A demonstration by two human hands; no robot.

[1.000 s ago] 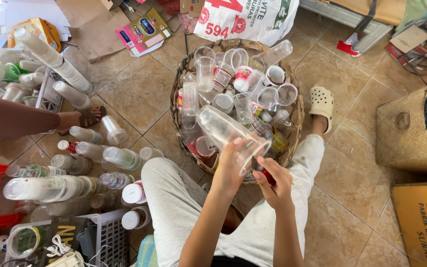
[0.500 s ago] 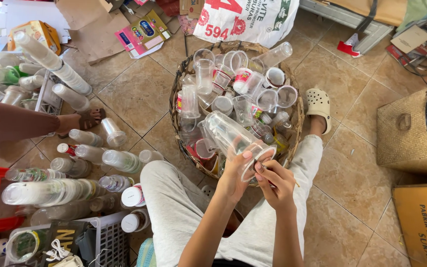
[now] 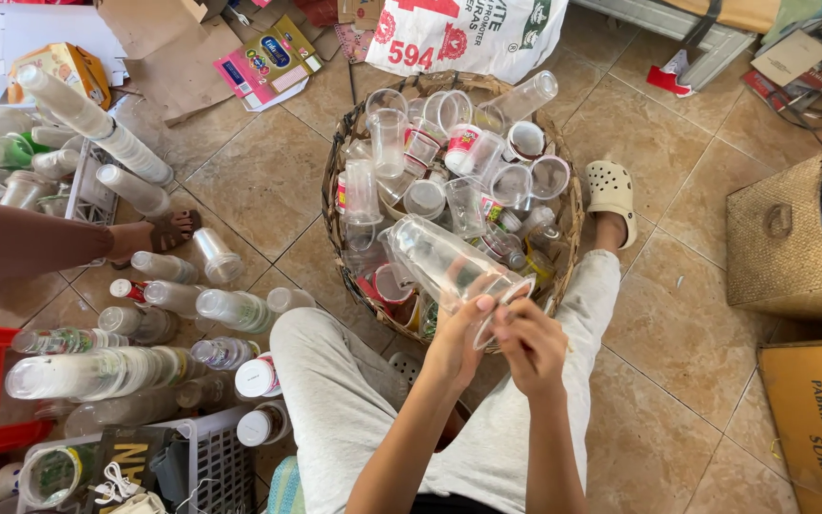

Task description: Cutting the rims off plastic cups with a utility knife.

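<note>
Low in the centre of the frame, both hands meet over the lap. The left hand (image 3: 459,343) has its grip wrapped round the mouth end of a stack of clear plastic cups (image 3: 444,262), which lies tilted, its closed end pointing up and left over the basket. The right hand (image 3: 530,345) is pinched at the rim of the same stack, fingers curled tight on the outermost cup's lip. By the look of it, the step in hand is working a cup at the open end of the nest, either seating it or peeling it free; which of the two cannot be told. That calls for the left grip to hold the stack steady while the right fingers work only the thin rim, since these cups crumple easily.

Just beyond the hands, the round wicker basket (image 3: 563,190) sits between the knees, heaped with loose cups, some printed red and white. A pale clog (image 3: 611,188) touches its right side. Further left, bottles (image 3: 230,309) and long cup stacks lie on the tiled floor (image 3: 259,181), beside another person's sandalled foot (image 3: 171,230). A printed white sack (image 3: 468,33) sits at the top.
</note>
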